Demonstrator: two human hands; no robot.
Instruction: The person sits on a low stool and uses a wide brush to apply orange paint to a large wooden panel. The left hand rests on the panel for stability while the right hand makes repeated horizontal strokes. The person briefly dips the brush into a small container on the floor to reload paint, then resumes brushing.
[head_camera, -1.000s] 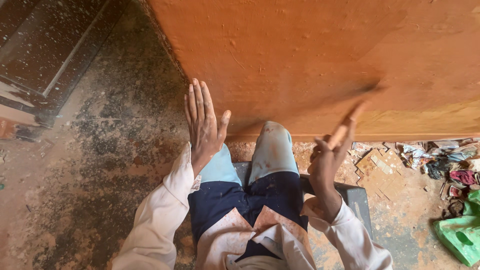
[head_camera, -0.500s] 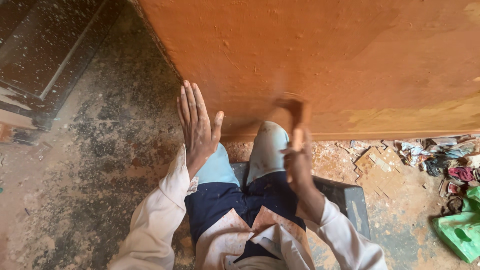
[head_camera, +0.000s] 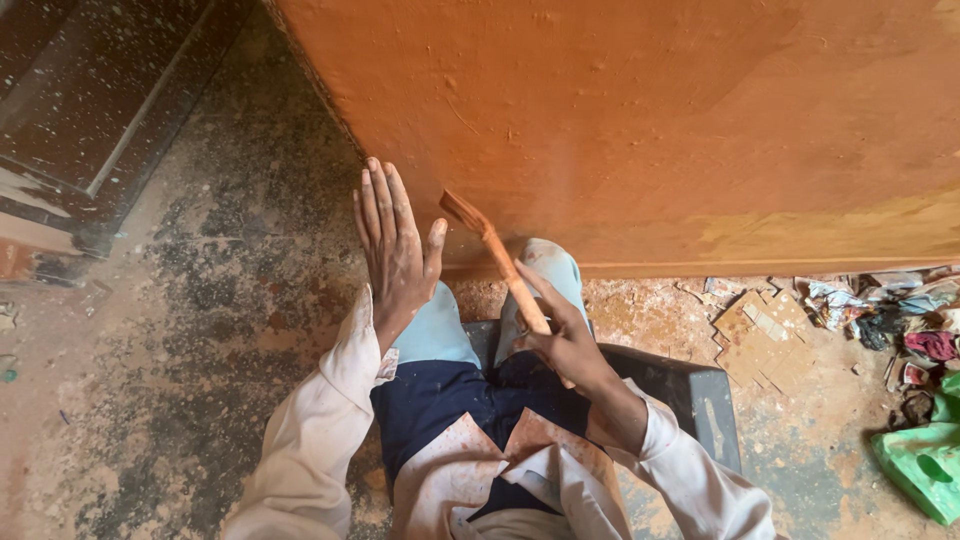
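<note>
Right hand (head_camera: 570, 345), centre of frame, is closed around the handle of a paintbrush (head_camera: 497, 258); the bristle end sits up and left of it, at the lower edge of the big orange board (head_camera: 650, 120) that fills the upper right of the frame. Left hand (head_camera: 393, 245) is open, fingers straight and together, holding nothing, palm resting flat by the board's lower left corner; whether it presses on the board or the floor just beside it cannot be told. Judgement: to do this stroke well, keep the bristles flat on the edge, run along it instead of dabbing, and keep the flat hand as a steady brace clear of wet colour. The person sits on a dark grey stool (head_camera: 690, 395), knees under the board edge. Containers: no paint pot or tin shows anywhere. A green plastic bag (head_camera: 925, 465) lies at lower right; contents not visible. Scraps of cardboard and rags (head_camera: 860, 315) litter the dusty floor (head_camera: 180, 330) at right.
</note>
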